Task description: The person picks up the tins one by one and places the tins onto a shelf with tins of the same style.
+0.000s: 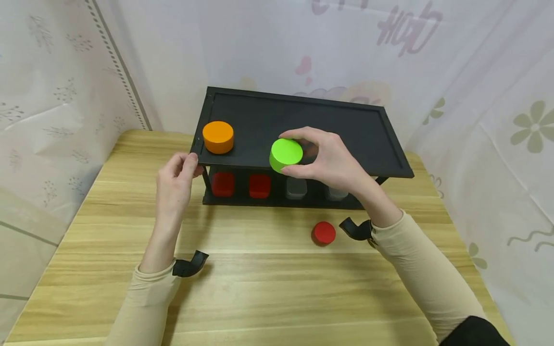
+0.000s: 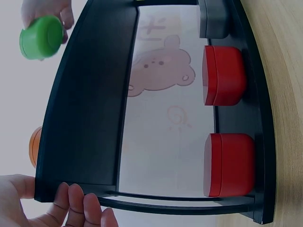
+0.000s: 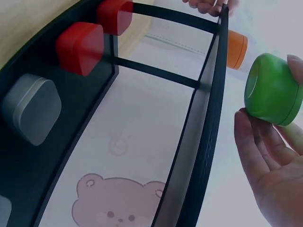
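because closed, green container point(image 1: 285, 154) in right hand point(image 1: 331, 159), contents invisible

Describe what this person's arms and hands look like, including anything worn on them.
The left sleeve and right sleeve are long and beige. Each has a bent black strip jutting out near its end. The left hand and right hand wear no gloves.

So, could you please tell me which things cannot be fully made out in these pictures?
Left wrist view: the upper board hides most of the orange cylinder.
Left wrist view: the green cylinder hides part of the right hand.
Left wrist view: the bottom edge cuts off part of the left hand.
Right wrist view: the left edge cuts off part of a grey box.
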{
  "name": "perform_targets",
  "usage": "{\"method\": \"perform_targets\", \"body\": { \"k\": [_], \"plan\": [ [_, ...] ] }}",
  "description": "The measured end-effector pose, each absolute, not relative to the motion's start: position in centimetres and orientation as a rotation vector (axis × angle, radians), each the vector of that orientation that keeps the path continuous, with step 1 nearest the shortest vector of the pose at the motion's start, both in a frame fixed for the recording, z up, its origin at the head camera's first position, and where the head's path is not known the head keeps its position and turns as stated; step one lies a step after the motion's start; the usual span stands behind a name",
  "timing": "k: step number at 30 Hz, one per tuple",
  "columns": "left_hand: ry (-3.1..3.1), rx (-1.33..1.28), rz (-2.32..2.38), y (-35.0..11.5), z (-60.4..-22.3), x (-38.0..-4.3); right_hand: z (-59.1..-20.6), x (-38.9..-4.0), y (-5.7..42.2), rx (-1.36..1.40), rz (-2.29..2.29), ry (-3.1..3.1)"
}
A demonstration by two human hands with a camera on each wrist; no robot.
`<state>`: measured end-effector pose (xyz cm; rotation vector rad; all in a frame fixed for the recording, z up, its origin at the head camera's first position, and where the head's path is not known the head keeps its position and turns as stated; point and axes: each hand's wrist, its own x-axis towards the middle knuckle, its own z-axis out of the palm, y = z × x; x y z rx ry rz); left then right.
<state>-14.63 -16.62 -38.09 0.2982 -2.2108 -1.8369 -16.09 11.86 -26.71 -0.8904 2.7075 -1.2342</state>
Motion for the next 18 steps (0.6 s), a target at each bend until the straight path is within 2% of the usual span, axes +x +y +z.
{"method": "perform_targets", "body": {
  "k": [12, 18],
  "plan": [
    [-2.22, 0.3, -1.826, -16.8, -38.2, -14.7, -28.8, -20.6, 9.9, -0.844, -1.18, 2.75],
    [-2.212, 0.289, -1.846, -16.8, -38.3, -14.8, -29.3, -21.8, 9.0, -0.87, -1.135, 2.756]
  ]
}}
